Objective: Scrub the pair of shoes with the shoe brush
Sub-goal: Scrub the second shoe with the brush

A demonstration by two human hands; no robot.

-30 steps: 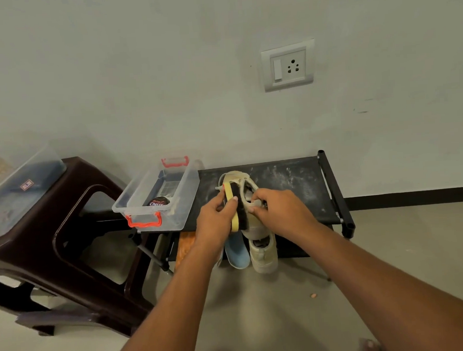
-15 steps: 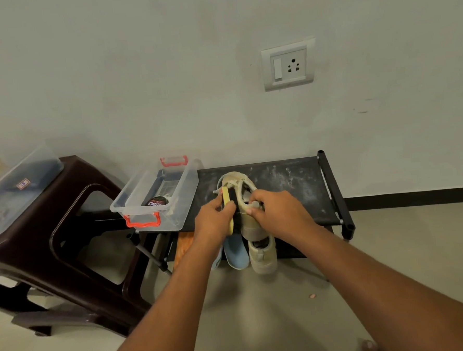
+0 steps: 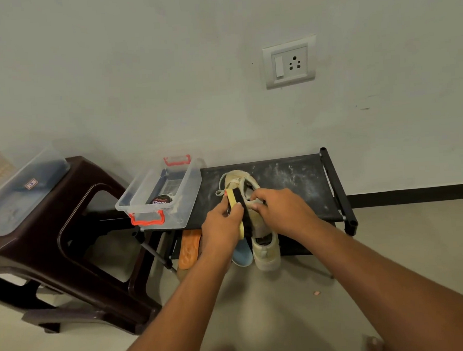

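Note:
My left hand (image 3: 222, 224) grips a shoe brush (image 3: 236, 205) with a yellow back and black bristles, pressed against the side of a beige lace-up shoe (image 3: 239, 181). My right hand (image 3: 280, 211) holds that shoe by its upper, above the black shoe rack (image 3: 292, 177). The second beige shoe (image 3: 266, 250) sits toe-down on the rack's lower shelf, just under my hands. Most of the held shoe is hidden behind my fingers.
A clear plastic box (image 3: 161, 196) with red handles holds a polish tin (image 3: 160, 200) at the rack's left end. A dark brown plastic stool (image 3: 74, 231) stands left, bearing a lidded container (image 3: 17, 194). An orange sole (image 3: 189, 249) and a blue sole (image 3: 242, 253) lie below. A wall socket (image 3: 290, 62) is above.
The brush in my left hand has slid a little along the shoe's side, stroking back and forth. My right hand keeps its hold on the shoe.

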